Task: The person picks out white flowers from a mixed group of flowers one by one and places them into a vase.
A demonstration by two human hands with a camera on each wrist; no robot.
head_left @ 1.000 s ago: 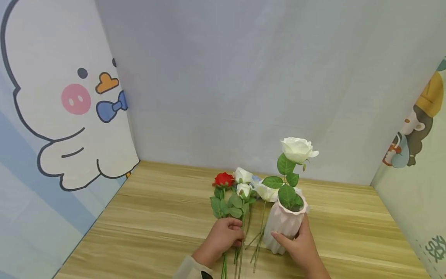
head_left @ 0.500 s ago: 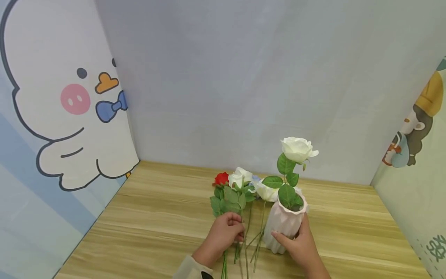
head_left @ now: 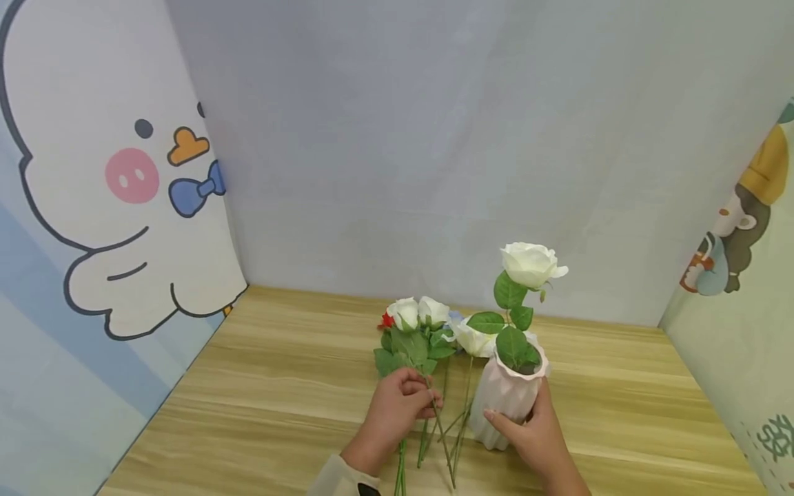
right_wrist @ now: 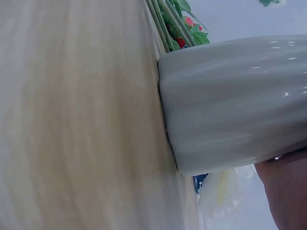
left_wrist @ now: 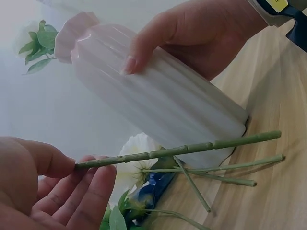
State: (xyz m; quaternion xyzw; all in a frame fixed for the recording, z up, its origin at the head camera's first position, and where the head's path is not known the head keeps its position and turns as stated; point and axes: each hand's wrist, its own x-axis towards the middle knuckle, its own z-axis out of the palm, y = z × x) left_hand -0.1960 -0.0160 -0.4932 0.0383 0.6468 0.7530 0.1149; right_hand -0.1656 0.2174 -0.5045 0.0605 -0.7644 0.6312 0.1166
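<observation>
A white rose (head_left: 404, 315) on a green stem (left_wrist: 182, 148) is pinched between thumb and fingers of my left hand (head_left: 398, 405), its lower end pointing toward the vase. My right hand (head_left: 526, 430) grips the pale pink fluted vase (head_left: 504, 399) from the right side, thumb on its front; the vase stands on the table. One tall white rose (head_left: 532, 265) with green leaves rises out of the vase mouth. Beside and behind my left hand lie a red flower (head_left: 387, 321), mostly covered, and another white rose (head_left: 433, 311).
An open white flower (head_left: 473, 339) lies just left of the vase, with a bluish flower (head_left: 455, 319) behind it. Loose stems cross the wooden table (head_left: 279, 386) between my hands. A grey backdrop (head_left: 397, 151) closes off the back, with printed panels at both sides.
My left hand has lifted the white rose slightly; its bloom has shifted left over the red flower, and its stem's lower end has swung right toward the vase. My right hand stays on the vase.
</observation>
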